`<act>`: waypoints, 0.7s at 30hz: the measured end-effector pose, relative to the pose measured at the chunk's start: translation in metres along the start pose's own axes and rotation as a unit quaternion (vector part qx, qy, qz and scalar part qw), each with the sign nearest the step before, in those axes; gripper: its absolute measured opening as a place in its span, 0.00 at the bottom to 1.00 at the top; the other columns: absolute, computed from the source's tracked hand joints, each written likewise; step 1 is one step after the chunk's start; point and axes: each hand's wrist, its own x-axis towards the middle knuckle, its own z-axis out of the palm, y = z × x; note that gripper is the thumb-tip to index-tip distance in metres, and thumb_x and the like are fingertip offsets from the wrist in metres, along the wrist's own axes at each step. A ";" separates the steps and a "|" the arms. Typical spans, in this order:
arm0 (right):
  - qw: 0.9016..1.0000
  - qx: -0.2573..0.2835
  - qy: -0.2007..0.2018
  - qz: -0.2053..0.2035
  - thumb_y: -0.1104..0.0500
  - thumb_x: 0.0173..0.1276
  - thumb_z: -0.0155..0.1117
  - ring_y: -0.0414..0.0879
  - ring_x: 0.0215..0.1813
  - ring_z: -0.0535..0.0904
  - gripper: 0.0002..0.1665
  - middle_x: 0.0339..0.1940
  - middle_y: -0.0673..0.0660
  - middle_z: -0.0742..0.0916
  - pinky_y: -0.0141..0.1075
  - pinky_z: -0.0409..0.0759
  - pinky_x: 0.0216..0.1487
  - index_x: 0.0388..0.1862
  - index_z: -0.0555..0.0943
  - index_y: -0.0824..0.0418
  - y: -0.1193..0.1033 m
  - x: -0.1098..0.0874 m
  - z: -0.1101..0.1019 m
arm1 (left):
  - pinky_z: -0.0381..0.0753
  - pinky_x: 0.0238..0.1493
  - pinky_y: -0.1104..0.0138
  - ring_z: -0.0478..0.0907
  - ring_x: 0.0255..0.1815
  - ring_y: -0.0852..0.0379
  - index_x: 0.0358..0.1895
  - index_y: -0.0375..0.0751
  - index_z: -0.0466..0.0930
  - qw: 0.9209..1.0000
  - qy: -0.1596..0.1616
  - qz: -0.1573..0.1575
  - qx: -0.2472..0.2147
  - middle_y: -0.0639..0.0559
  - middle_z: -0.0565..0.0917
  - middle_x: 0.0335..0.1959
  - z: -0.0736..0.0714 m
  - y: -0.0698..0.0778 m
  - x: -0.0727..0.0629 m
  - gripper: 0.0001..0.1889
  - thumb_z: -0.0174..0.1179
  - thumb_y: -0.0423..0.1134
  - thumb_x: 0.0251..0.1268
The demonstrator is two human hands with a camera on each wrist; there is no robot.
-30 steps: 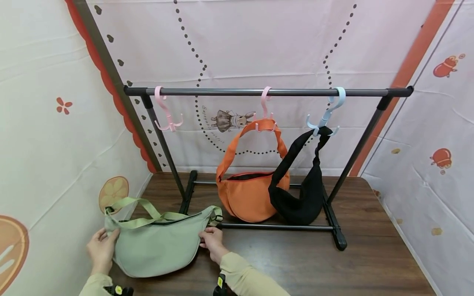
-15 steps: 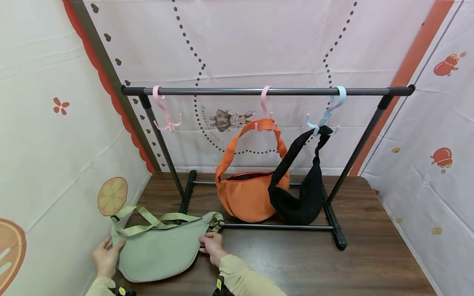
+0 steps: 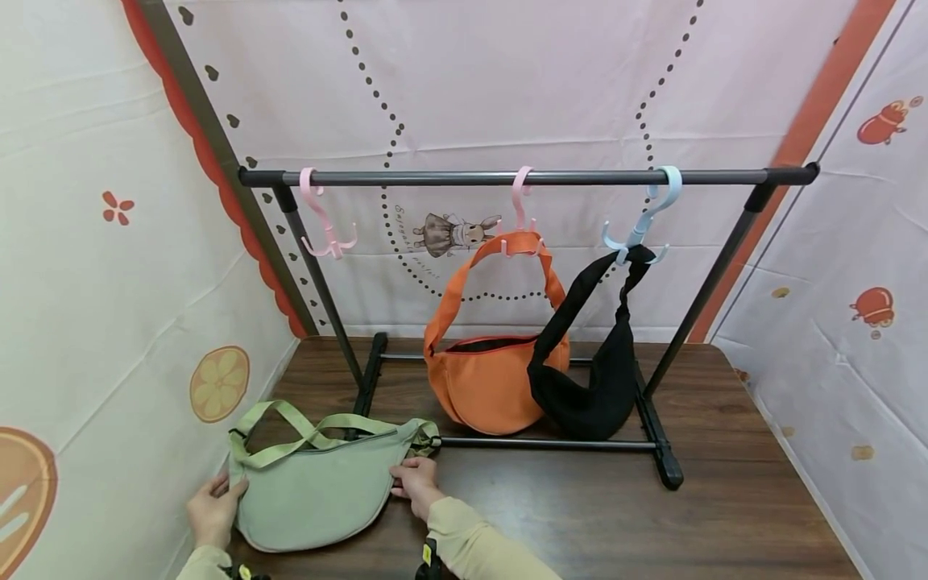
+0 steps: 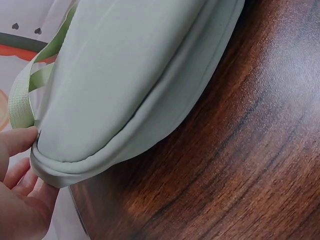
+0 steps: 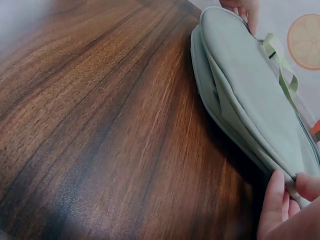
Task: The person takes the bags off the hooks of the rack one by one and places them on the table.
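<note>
A pale green shoulder bag [image 3: 319,495] with a light green webbing strap [image 3: 279,407] is at the front left of the table, its strap side toward the rack. My left hand [image 3: 213,509] pinches the bag's left end; in the left wrist view the thumb is on the front and the fingers [image 4: 30,185] lie behind the seam. At the opposite end, my right hand [image 3: 418,483] pinches the edge below the strap buckle. The right wrist view shows that thumb and fingers [image 5: 274,197] gripping the piped seam, the bag's underside facing the camera.
Behind the bag stands a black metal rack [image 3: 406,179]. An orange bag [image 3: 489,387] hangs from a pink hook [image 3: 519,197], and a black bag [image 3: 590,403] from a blue hook [image 3: 648,211]. Another pink hook [image 3: 326,217] hangs bare at left. Patterned cloth walls enclose the wooden table [image 3: 652,532].
The left end of the green bag has shifted right and down with my left hand. Its strap has sunk lower. The right hand keeps its hold almost in place.
</note>
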 end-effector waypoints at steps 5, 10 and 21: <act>1.000 -0.011 0.009 0.004 0.69 0.51 0.67 0.41 0.19 0.76 0.10 0.21 0.56 0.77 0.33 0.80 0.20 0.29 0.74 0.70 -0.005 -0.002 -0.001 | 0.62 0.18 0.87 0.56 0.19 0.85 0.53 0.17 0.68 1.000 0.010 0.001 0.028 0.23 0.70 0.51 0.003 0.001 -0.001 0.25 0.58 0.30 0.51; 0.998 -0.050 0.014 0.032 0.70 0.52 0.65 0.39 0.19 0.74 0.06 0.18 0.54 0.77 0.32 0.79 0.21 0.28 0.75 0.70 -0.029 -0.021 -0.004 | 0.64 0.18 0.85 0.79 0.30 0.52 0.51 0.19 0.70 0.998 0.018 0.010 0.067 0.24 0.73 0.49 0.003 0.004 -0.002 0.24 0.59 0.32 0.51; 0.985 -0.148 -0.078 0.046 0.63 0.53 0.63 0.41 0.21 0.77 0.05 0.22 0.56 0.82 0.34 0.80 0.23 0.29 0.77 0.63 -0.052 -0.036 -0.021 | 0.66 0.52 0.46 0.67 0.54 0.31 0.56 0.21 0.65 0.989 -0.012 0.027 0.147 0.24 0.68 0.54 -0.001 0.030 -0.008 0.27 0.51 0.42 0.60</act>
